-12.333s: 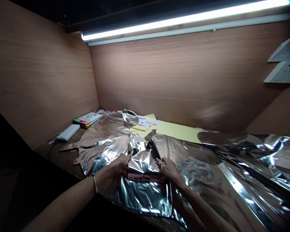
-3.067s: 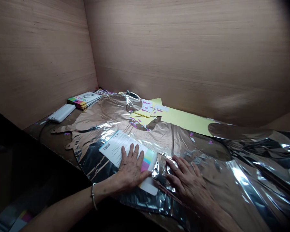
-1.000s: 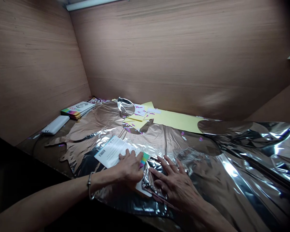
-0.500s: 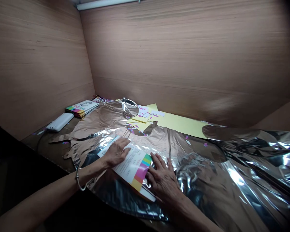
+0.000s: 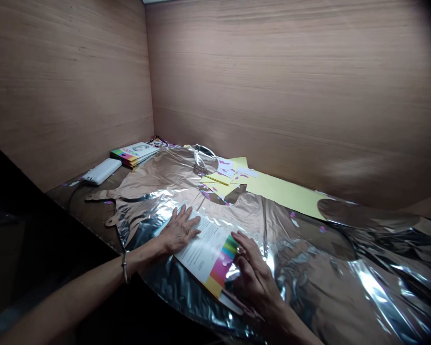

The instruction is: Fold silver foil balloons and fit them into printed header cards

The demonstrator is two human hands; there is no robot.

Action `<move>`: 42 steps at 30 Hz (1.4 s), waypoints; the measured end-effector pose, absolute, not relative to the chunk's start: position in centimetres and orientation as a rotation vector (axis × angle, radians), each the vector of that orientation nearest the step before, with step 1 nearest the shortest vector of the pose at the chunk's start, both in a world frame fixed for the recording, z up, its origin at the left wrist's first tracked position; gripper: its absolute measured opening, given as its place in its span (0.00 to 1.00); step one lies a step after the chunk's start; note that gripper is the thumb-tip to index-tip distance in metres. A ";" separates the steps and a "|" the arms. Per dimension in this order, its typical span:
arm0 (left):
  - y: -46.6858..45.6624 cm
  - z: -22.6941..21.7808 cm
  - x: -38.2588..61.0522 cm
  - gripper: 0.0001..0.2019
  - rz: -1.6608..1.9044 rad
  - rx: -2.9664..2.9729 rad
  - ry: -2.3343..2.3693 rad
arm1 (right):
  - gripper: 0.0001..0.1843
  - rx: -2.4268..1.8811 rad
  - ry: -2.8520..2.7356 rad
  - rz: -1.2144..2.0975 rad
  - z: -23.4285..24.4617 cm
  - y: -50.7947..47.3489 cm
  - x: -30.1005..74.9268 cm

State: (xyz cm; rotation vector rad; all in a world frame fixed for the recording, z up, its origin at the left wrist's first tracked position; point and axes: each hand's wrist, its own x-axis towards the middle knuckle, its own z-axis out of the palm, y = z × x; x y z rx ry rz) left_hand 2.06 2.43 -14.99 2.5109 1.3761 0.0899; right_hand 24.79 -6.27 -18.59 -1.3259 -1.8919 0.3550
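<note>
A printed card or booklet (image 5: 197,252), white with lines of text and a rainbow-striped right end, lies on a shiny silver foil sheet (image 5: 153,177) with rounded cut-outs and tabs. My left hand (image 5: 181,231) rests on the card's upper left part, its fingers spread flat. At the striped right end is my right hand (image 5: 255,273), its index finger stretched toward the green corner and the other fingers bent and partly hidden. No grip on the card shows there. A pale strip (image 5: 231,304) pokes out below the card's lower right corner.
Similar rainbow-edged booklets (image 5: 134,153) are stacked at the back left, beside a white power bank (image 5: 102,171) with a cable. A long yellow card strip (image 5: 283,191) and a pencil (image 5: 217,179) lie behind the foil. Wooden panels (image 5: 273,96) enclose the table's back and left.
My right hand's fingers have gone from spread flat to more bent and raised beside the card's striped end. My left hand stays on the card. The whole view has shifted slightly.
</note>
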 end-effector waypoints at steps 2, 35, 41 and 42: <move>2.5 -15.0 1.9 0.22 0.083 2.508 1.354 | 0.24 -1.269 -1.962 0.384 -18.6 -5.5 23.3; 4.4 -14.2 -1.3 0.23 0.087 2.441 1.253 | 0.17 -0.932 -2.735 0.272 -13.9 -6.8 23.8; 4.0 -13.2 -1.1 0.23 0.057 2.414 1.281 | 0.22 -0.998 -2.552 0.154 -17.5 -5.4 22.6; 3.9 -13.1 -1.1 0.23 0.054 2.414 1.283 | 0.22 -1.009 -2.525 0.137 -18.2 -5.3 22.7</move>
